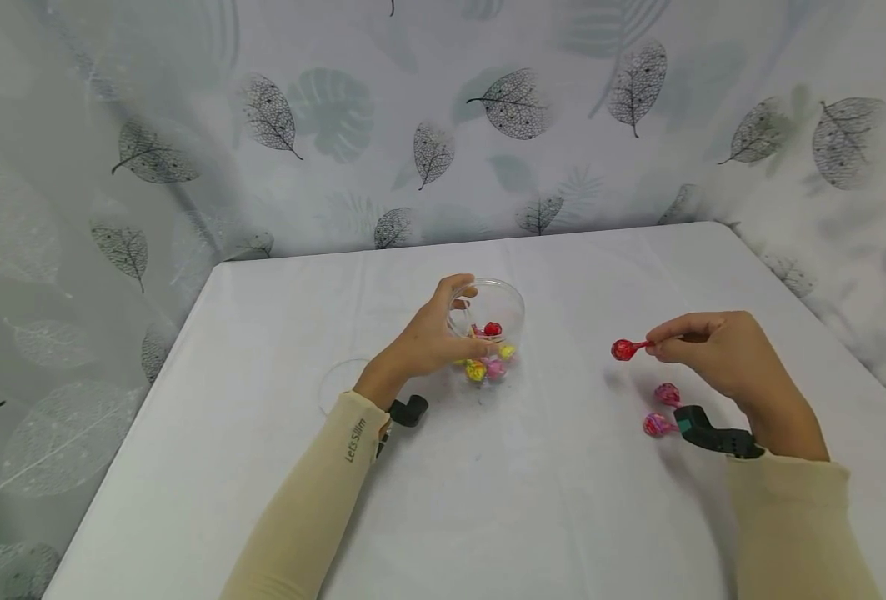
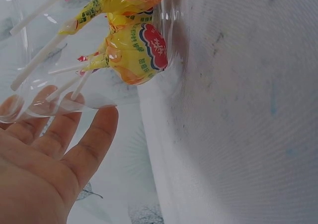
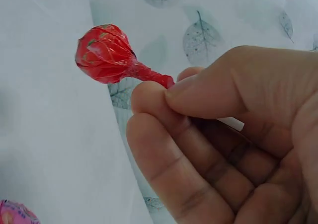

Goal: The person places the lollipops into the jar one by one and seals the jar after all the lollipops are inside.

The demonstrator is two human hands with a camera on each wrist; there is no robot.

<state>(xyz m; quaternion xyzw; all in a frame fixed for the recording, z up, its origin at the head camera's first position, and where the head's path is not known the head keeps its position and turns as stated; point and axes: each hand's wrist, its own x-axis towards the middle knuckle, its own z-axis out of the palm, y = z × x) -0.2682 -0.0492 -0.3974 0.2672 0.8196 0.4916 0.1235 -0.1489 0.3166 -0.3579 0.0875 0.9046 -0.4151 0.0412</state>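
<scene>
My left hand (image 1: 429, 340) grips a clear round jar (image 1: 518, 315) from its left side, with the thumb across the front and the fingers around the back. Inside the jar lie several wrapped lollipops (image 1: 494, 368), yellow, pink and red. Yellow-wrapped lollipops (image 2: 136, 52) show through the clear wall in the left wrist view, their white sticks toward my fingers. Over the right part of the table, my right hand (image 1: 735, 362) pinches a red lollipop (image 3: 105, 54) by its stick between thumb and index finger, its head pointing left.
Two pink-wrapped lollipops (image 1: 668, 394) lie on the white table (image 1: 488, 517) below my right hand, partly behind the wrist camera. A clear round lid (image 1: 332, 385) lies flat left of the jar, partly covered by my left wrist. Leaf-patterned cloth (image 1: 435, 154) hangs behind the table.
</scene>
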